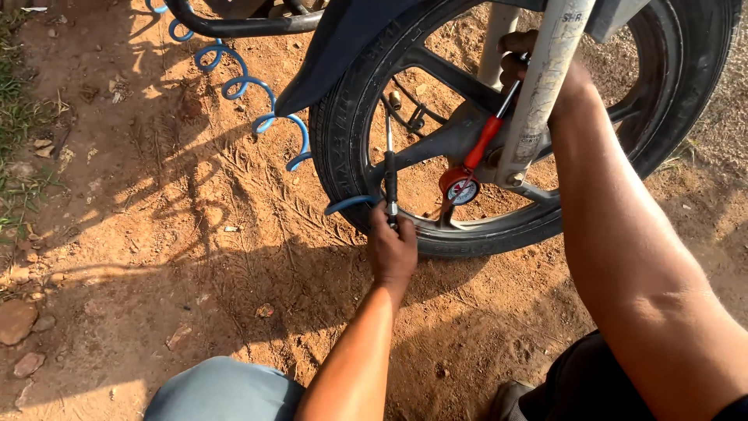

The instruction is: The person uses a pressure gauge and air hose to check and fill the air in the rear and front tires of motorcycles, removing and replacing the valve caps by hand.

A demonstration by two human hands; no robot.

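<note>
Left hand (392, 251): down low by the rim, fingers curled tight around the thin black-and-silver air chuck stem (390, 183), which stands upright against the inside of the wheel.
Right hand (520, 64): up high behind the fork, fingers closed around the red-handled tyre inflator (485, 142); part of the hand is hidden by the fork leg, so the exact grip is hard to read.
Gauge: there it is, the round red-rimmed pressure gauge with a white dial (460, 187), hanging at the lower end of the red handle, right between the spokes.
Wheel: a black motorcycle tyre on a dark spoked alloy rim (340, 148), standing upright on the dirt, both hands working inside its circle.
Fork: the scuffed silver fork leg (543, 86) runs down across the wheel to the hub, in front of the right hand.
Hose: a coiled blue air hose (248, 84) loops across the ground from the upper left and reaches the stem just beside the left hand.
Mudguard: a dark blue mudguard (343, 47) sits over the top of the tyre.
Ground: dry reddish-brown earth (156, 203), scattered stones and tyre tracks, long shadows falling across it.
Knee: a grey-blue trouser knee (222, 390) at the bottom edge.
</note>
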